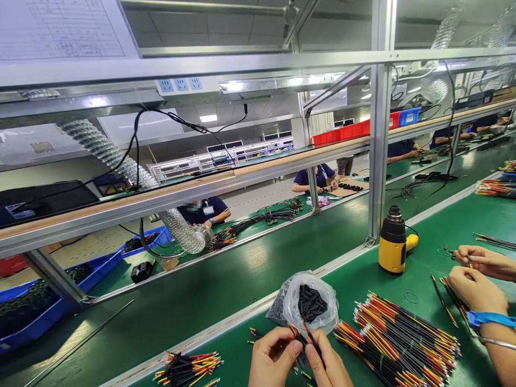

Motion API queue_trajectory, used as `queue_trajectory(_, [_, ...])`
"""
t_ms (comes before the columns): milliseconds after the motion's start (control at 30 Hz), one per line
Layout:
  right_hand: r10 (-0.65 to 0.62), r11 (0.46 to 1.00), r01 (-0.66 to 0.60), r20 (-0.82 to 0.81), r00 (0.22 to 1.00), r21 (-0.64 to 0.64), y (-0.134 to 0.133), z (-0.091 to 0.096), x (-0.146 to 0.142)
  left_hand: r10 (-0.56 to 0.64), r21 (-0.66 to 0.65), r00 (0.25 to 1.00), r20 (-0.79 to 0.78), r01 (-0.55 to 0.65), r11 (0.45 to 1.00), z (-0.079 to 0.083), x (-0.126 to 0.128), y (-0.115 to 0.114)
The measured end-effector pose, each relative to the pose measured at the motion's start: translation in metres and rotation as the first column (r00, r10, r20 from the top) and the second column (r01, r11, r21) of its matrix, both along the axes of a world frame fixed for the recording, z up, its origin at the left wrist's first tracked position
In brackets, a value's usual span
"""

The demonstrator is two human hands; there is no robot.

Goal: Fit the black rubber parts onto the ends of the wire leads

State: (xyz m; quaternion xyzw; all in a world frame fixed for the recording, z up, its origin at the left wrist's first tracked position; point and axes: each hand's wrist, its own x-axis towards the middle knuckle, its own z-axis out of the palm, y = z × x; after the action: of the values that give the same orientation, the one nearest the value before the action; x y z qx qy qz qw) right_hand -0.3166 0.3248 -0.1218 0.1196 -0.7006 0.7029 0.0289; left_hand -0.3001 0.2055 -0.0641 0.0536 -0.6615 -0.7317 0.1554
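Observation:
My left hand is closed in a pinch on a thin black-sleeved cable with coloured wire ends. Beside it, my right hand pinches another such cable, with red and dark wire showing above the fingers. Just beyond both hands stands a clear plastic bag, its mouth spread around many short black tubes. To the right lie several banded bundles of wire cables, black in the middle with red, yellow and white ends. A smaller cable bundle rests to the left. Loose wire ends are partly hidden under my hands.
A yellow and black heat gun stands upright near a metal post. At the right edge, a co-worker's hands hold thin wires. Beyond the green bench are blue trays, a flexible duct and other people working.

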Motion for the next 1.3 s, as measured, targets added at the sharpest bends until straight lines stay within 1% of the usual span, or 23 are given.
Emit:
queue_trajectory(67, [0.036, 0.997, -0.034, 0.038, 0.999, -0.071, 0.004, 0.002, -0.002, 0.051, 0.038, 0.999, 0.014, -0.052, 0.998, 0.007, 0.0, -0.004])
queue_trajectory(100, [0.057, 0.992, -0.05, 0.056, 0.997, -0.117, 0.006, 0.003, -0.003, 0.09, 0.078, 0.996, 0.021, -0.091, 0.993, 0.011, 0.001, -0.007])
queue_trajectory(167, [0.115, 0.978, -0.094, 0.104, 0.988, -0.187, 0.011, 0.005, -0.005, 0.148, 0.199, 0.988, 0.047, -0.154, 0.968, 0.021, 0.001, -0.014])
queue_trajectory(200, [0.148, 0.971, -0.118, 0.133, 0.98, -0.206, 0.013, 0.006, -0.006, 0.152, 0.266, 0.986, 0.071, -0.166, 0.95, 0.025, 0.002, -0.017])
queue_trajectory(267, [0.209, 0.961, -0.168, 0.178, 0.962, -0.22, 0.016, 0.008, -0.006, 0.122, 0.377, 0.985, 0.119, -0.159, 0.913, 0.033, 0.003, -0.022])
queue_trajectory(333, [0.269, 0.949, -0.227, 0.19, 0.944, -0.217, 0.019, 0.009, -0.006, 0.095, 0.434, 0.985, 0.147, -0.15, 0.888, 0.037, 0.005, -0.024])
queue_trajectory(433, [0.306, 0.942, -0.272, 0.172, 0.936, -0.198, 0.022, 0.011, -0.005, 0.085, 0.45, 0.984, 0.154, -0.147, 0.881, 0.039, 0.006, -0.023])
queue_trajectory(667, [0.29, 0.949, -0.267, 0.128, 0.949, -0.168, 0.021, 0.009, -0.004, 0.041, 0.458, 0.986, 0.164, -0.113, 0.882, 0.037, 0.006, -0.018])
queue_trajectory(800, [0.265, 0.957, -0.245, 0.117, 0.957, -0.157, 0.021, 0.008, -0.004, 0.038, 0.484, 0.984, 0.171, -0.118, 0.867, 0.035, 0.005, -0.019])
queue_trajectory(967, [0.252, 0.96, -0.233, 0.117, 0.961, -0.158, 0.021, 0.009, -0.004, -0.007, 0.529, 0.982, 0.191, -0.097, 0.843, 0.032, 0.005, -0.019])
queue_trajectory(1033, [0.245, 0.961, -0.227, 0.109, 0.963, -0.157, 0.021, 0.01, -0.004, -0.01, 0.514, 0.981, 0.195, -0.093, 0.853, 0.03, 0.005, -0.018])
queue_trajectory(1100, [0.188, 0.974, -0.174, 0.083, 0.979, -0.145, 0.019, 0.012, -0.001, 0.049, 0.436, 0.985, 0.163, -0.116, 0.893, 0.027, 0.006, -0.018])
queue_trajectory(1167, [0.075, 0.989, -0.07, 0.036, 0.997, -0.131, 0.017, 0.012, 0.003, 0.159, 0.299, 0.983, 0.092, -0.18, 0.937, 0.024, 0.007, -0.018])
queue_trajectory(1233, [-0.039, 0.992, 0.035, -0.028, 0.999, -0.12, 0.014, 0.012, 0.007, 0.242, 0.154, 0.97, 0.026, -0.243, 0.958, 0.021, 0.009, -0.019])
queue_trajectory(1300, [-0.099, 0.991, 0.089, -0.099, 0.99, -0.1, 0.013, 0.012, 0.011, 0.244, 0.041, 0.97, 0.007, -0.244, 0.969, 0.018, 0.011, -0.02])
